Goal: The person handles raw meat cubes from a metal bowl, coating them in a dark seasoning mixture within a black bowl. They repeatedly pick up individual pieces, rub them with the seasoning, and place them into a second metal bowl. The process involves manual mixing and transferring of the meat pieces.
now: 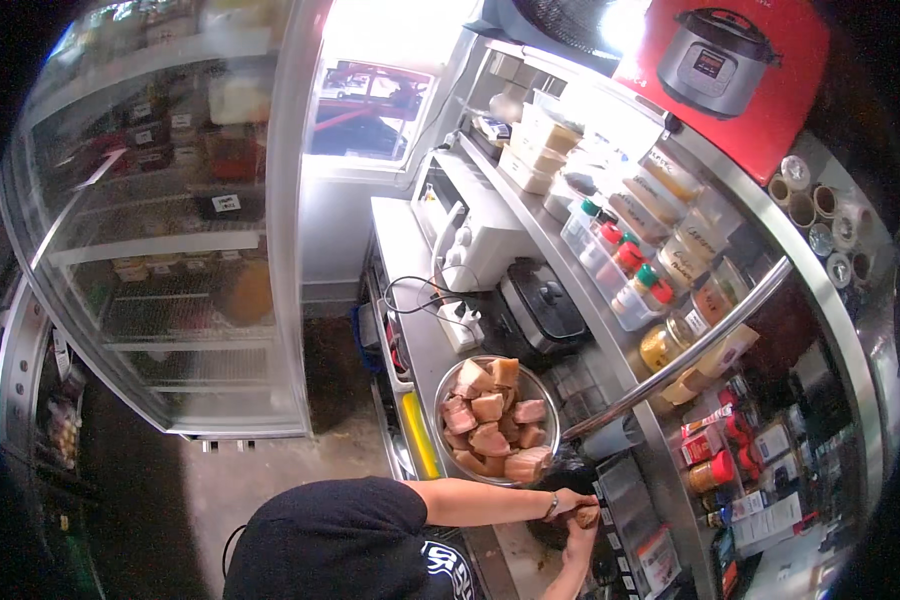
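My left hand [567, 501], with a band on its wrist, and my right hand [580, 537] meet around a small brown lump [587, 516]. Its exact kind is unclear. Both hands are above a dark round pan or bowl [551, 531], largely hidden by my forearms. Just beyond my left forearm, a round metal bowl [439, 420] is heaped with thick chunks of raw, pale pink meat [487, 407], some with a tan rind. Beside my hands runs a dark tray or rack with small white labels [607, 517].
Along the steel counter stand a black lidded electric cooker [546, 304], a white power strip [459, 327] with loose cables and a white microwave [469, 232]. Overhead shelves hold labelled tubs [682, 255] and spice jars [630, 259]. A steel rail [690, 341] crosses nearby; a glass-door fridge [289, 225] stands left.
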Motion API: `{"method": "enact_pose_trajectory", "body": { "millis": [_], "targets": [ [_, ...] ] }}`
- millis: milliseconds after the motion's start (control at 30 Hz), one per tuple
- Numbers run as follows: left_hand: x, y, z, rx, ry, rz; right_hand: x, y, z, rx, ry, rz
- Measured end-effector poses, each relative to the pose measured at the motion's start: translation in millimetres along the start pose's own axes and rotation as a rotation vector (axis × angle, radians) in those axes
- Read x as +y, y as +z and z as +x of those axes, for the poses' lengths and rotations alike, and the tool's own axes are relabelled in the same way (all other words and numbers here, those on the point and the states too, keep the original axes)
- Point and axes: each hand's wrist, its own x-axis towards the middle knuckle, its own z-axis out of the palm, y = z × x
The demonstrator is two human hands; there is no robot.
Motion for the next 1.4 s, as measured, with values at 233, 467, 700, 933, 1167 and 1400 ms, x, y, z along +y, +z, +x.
{"method": "enact_pose_trajectory", "body": {
  "millis": [233, 467, 700, 933, 1167, 1400],
  "targets": [
    [14, -8, -14, -0.043, -0.083, 0.080, 24, 18, 7, 0.024, -0.244, -0.461],
    [10, -20, -23, 0.024, -0.001, 0.172, -14, 26, -7, -0.083, -0.148, -0.692],
    [-6, -20, 19, 0.125, 0.249, 0.291, -10, 29, -5, -0.042, -0.330, -0.594],
    [-18, 15, -2, 0.289, 0.267, 0.546, 46, -12, 51, 0.247, 0.433, 0.081],
    [8, 7, -28, 0.274, 0.450, 0.645, 42, -11, 54, -0.009, 0.185, 0.326],
    [5, -10, 7, 0.268, 0.463, 0.624, 9, 29, 39, 0.149, 0.068, 0.301]
  ]
}}
